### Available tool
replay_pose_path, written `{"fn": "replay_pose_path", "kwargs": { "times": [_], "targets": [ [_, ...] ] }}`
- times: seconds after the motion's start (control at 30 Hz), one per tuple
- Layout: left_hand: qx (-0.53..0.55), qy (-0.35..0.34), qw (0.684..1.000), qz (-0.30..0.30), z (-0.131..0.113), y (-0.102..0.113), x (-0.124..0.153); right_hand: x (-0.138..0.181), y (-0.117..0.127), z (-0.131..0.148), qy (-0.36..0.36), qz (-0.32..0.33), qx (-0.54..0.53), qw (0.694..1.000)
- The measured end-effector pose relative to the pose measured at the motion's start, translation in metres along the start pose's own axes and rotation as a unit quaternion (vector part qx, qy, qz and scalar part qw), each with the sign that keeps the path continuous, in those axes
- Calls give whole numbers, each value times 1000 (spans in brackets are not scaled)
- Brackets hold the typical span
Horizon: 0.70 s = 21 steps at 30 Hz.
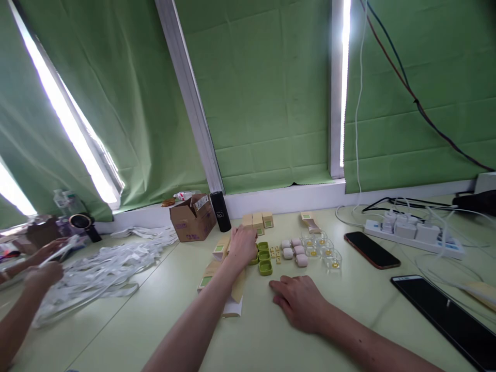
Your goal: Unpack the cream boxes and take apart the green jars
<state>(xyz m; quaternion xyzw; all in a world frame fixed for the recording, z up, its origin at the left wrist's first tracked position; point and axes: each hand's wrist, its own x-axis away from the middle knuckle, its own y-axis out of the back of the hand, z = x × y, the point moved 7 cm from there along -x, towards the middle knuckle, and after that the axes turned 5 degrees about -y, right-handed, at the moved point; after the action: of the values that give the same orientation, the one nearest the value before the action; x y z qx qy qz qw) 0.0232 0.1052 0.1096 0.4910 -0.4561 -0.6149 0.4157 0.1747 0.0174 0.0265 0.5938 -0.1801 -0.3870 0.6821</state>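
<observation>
My left hand reaches over the small beige boxes, its fingers bent down and together; whatever is between them is hidden. Beside it are small square olive-green cases, a few partly covered by the hand. My right hand lies on the table with its index finger stretched out and nothing in it. Tiny yellowish pieces lie just right of the green cases. Further right come several pale pink rounded cases and clear cups with gold centres. Beige boxes with green labels lie left of and under my left forearm.
A cardboard box and a black cylinder stand at the back. Two phones and a power strip with cables occupy the right. At left, another person's hands hold white strap beside a pile of straps.
</observation>
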Motion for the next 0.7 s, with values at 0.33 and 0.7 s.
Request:
{"fn": "replay_pose_path", "kwargs": {
  "times": [0.33, 0.7],
  "targets": [
    [-17, -3, 1000, -7, 1, -32, -80, 3, -3, -4, 11, -12, -19, 1000],
    [-39, 0, 999, 34, -5, -62, -129, 1, -5, -3, 11, -5, -7, 1000]
  ]
}}
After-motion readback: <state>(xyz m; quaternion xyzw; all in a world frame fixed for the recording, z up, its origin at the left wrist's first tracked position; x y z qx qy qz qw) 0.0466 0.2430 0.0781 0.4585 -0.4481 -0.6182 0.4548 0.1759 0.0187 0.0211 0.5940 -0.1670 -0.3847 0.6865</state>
